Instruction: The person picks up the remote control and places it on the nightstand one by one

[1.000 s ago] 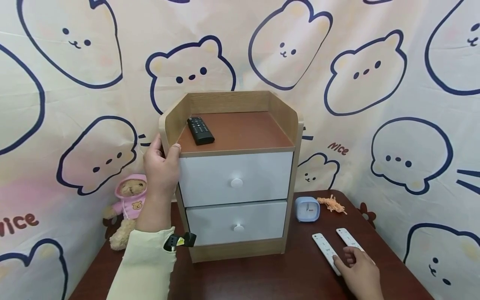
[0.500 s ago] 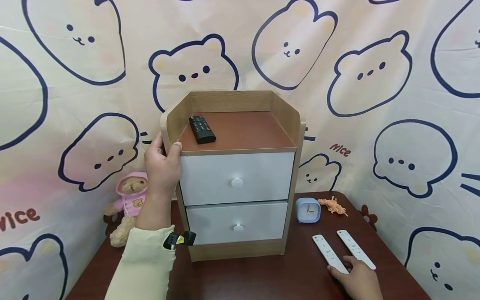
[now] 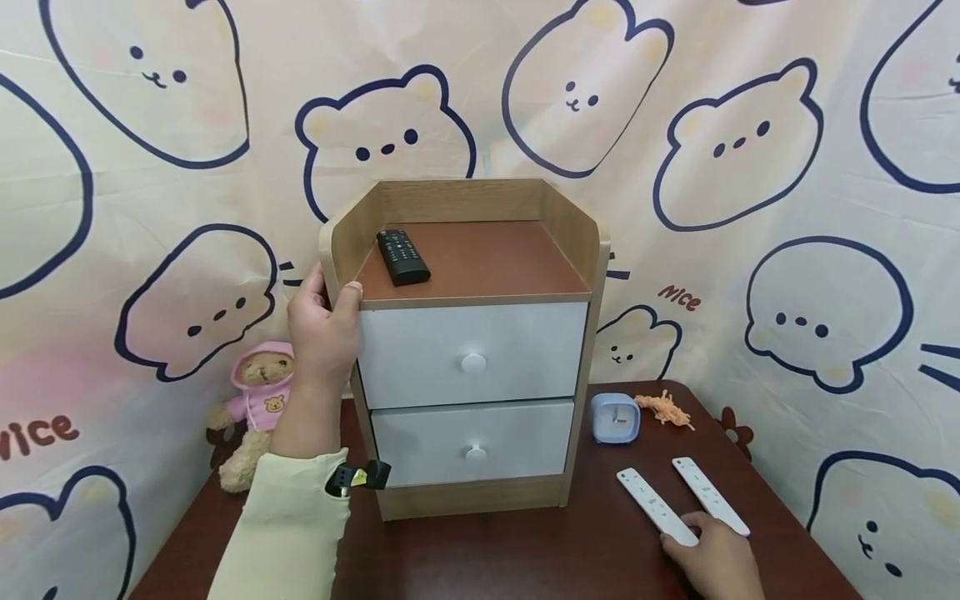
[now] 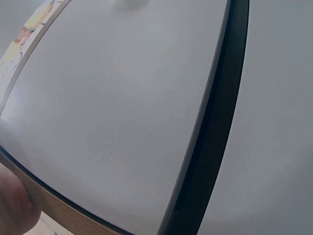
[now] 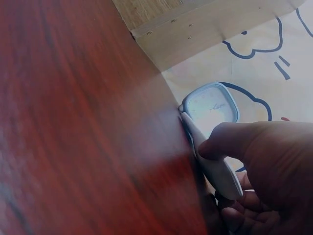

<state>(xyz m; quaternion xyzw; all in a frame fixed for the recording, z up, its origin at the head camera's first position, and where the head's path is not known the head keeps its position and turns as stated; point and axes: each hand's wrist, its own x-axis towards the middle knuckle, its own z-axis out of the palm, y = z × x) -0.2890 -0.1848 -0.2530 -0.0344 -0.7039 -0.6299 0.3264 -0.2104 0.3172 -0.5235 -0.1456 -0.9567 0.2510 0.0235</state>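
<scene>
the right hand (image 3: pixel 718 557) now covers less of the right white remote (image 3: pixel 711 497); its thumb and fingers pinch the near end of the left white remote (image 3: pixel 652 503), on or just above the table (image 3: pixel 480 560), suggesting a settled hold. the left hand (image 3: pixel 324 329) grips the cabinet (image 3: pixel 420 358) by its side.

We see the boxy tan-and-white wooden cabinet (image 3: pixel 472 333) evenly lit; right of it, our right wrist view shows glare on the rounded-square pale-blue plastic clock (image 5: pixel 209 104).

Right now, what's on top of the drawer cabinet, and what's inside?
A black remote lies on the drawer cabinet, left of centre. White drawer fronts hide the inside; any contents cannot be seen.
</scene>
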